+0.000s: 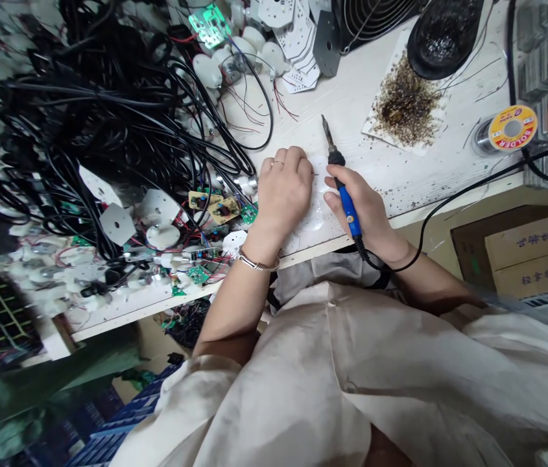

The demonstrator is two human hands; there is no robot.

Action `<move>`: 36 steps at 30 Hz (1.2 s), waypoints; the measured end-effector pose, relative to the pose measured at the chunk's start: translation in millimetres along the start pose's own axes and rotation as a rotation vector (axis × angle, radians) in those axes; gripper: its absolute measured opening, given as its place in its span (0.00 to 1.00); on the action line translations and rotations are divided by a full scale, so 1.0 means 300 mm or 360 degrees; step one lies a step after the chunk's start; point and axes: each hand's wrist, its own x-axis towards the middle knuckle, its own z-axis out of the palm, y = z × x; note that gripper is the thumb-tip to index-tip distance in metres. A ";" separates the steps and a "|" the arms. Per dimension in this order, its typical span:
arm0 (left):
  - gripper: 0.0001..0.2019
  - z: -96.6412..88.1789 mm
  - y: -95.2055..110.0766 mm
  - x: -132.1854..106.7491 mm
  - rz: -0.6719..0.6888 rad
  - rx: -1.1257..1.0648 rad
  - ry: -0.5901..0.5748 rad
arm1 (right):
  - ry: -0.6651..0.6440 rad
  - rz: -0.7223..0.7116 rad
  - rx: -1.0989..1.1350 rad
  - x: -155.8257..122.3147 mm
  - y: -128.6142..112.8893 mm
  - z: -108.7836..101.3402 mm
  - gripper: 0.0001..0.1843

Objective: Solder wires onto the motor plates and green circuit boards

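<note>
The soldering iron (pixel 347 206) has a blue handle and a black collar, and its bare metal tip points up and away across the bench (pixel 400 139), clear of anything. The right hand (pixel 361 211) holds it like a pen, so that grip is closed on the handle, and a black cord runs from the handle's end. Just beside it, the left hand (pixel 283 194) is curled downward in a closed grip, fingers bent over something they hide; a thin wire end (pixel 315 174) pokes out past the fingertips. A pale, translucent disc (pixel 313 217) lies partly under both hands. That hand wears a ring (pixel 278 163), and a silver bangle (pixel 258 262) circles the wrist.

Up to the right, a spool of solder wire (pixel 512 128) carries a yellow label reading "SOLDER". Nearer the hands, a sheet of white paper (pixel 375 126) holds a brown, speckled heap of residue (pixel 405 107). Left of the hands lie a tangle of black cables (pixel 83 110), small green circuit boards (pixel 249 213) and round white plastic parts (pixel 176 237). Cardboard cartons (pixel 531 250) below the bench show printed characters too blurred to read.
</note>
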 end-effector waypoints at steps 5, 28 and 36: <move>0.12 -0.003 -0.019 -0.014 0.0005 0.0007 0.0066 | 0.0003 -0.0022 -0.0033 -0.002 0.008 0.004 0.24; 0.04 -0.013 -0.009 -0.065 -0.0021 -0.0157 0.0236 | -0.0037 -0.0046 -0.0094 -0.001 -0.003 -0.010 0.24; 0.06 -0.024 -0.017 -0.067 -0.0015 -0.0217 0.0170 | 0.0650 0.0087 0.0663 -0.045 -0.037 -0.034 0.18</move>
